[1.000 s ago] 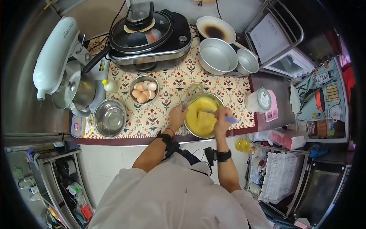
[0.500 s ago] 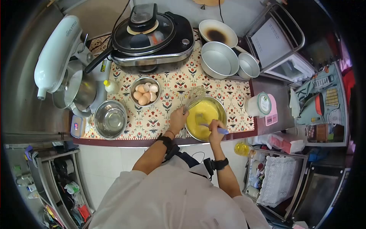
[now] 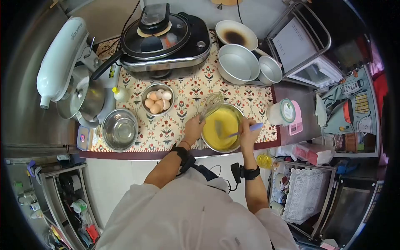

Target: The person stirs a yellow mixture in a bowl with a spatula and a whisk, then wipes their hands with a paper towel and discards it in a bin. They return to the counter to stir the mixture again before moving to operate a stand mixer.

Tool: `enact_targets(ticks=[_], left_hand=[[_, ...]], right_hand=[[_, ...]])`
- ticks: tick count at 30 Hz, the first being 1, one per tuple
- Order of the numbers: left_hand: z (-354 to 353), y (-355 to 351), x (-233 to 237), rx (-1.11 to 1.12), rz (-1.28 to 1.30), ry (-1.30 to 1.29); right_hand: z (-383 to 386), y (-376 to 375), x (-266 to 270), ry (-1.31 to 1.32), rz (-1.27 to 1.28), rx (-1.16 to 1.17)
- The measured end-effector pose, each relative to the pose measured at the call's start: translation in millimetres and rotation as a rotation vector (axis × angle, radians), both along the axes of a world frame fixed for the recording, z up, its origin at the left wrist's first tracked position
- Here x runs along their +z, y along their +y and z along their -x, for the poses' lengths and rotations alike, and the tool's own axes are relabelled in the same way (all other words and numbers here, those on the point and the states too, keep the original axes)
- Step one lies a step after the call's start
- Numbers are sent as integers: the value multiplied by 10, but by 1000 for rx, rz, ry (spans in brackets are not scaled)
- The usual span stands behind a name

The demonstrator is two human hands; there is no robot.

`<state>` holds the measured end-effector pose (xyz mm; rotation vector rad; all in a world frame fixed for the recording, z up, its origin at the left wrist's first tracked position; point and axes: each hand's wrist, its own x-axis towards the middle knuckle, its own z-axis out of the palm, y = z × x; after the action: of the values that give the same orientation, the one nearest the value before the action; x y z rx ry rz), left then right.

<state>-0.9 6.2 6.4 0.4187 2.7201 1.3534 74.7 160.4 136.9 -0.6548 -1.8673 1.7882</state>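
My left hand (image 3: 193, 128) is closed round the handle of a wire whisk (image 3: 211, 105), whose loops stick up over the left rim of a metal bowl (image 3: 203, 139). Yellow batter (image 3: 222, 143) fills the lower part of that bowl. In my right hand (image 3: 248, 132) is a spatula (image 3: 257, 126) with a blue-purple handle. Its blade dips into the batter near the bowl's middle. The fingers of both hands are wrapped round their tools. To the left stands a small metal bowl of eggshells (image 3: 157, 102).
A second metal bowl (image 3: 120, 130) stands left, beside a stand mixer (image 3: 62, 58). Behind is an electric cooker with a lidded pan (image 3: 156, 37). Round cake tins (image 3: 238, 63) and a frying pan (image 3: 236, 35) sit at back right. A lidded tub (image 3: 280, 112) stands near a pink scale (image 3: 296, 121).
My right hand has moved right and slightly up with the spatula, and the spatula's handle now leans further right. The left hand and whisk have hardly moved.
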Motion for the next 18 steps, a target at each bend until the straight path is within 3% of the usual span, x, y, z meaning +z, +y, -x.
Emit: enact_targets(ticks=[3,5,6,8,10,11,12,14,17,18], left_hand=[[-64,-11,-61,31,-10,31],[-29,14,-98,71,-34,118],[-11,15,-97,76,-41,137],[-40,41,-130,108,-57,160],[-163,-40,-79,41,8,3],[-36,-3,-16,22,25,-42],[32,29,-25,49,-12,21],[-43,18,-91,84,-67,113],[-89,-5,-99,69,-48,101],[-19,22,-56,79,-51,116]], right_hand=[[167,-105,-127,221,-238,-174],[-31,-148,-779,189,-358,-45],[-82,-250,-766,175,-421,22],[-78,-109,-667,155,-375,113],[17,-3,-271,-114,44,77],[131,-65,20,-52,29,-33],[194,-11,9,142,-74,-35],[210,-83,-94,253,-188,-160],[-140,-197,-879,126,-380,-57],[-230,-201,-799,176,-476,45]])
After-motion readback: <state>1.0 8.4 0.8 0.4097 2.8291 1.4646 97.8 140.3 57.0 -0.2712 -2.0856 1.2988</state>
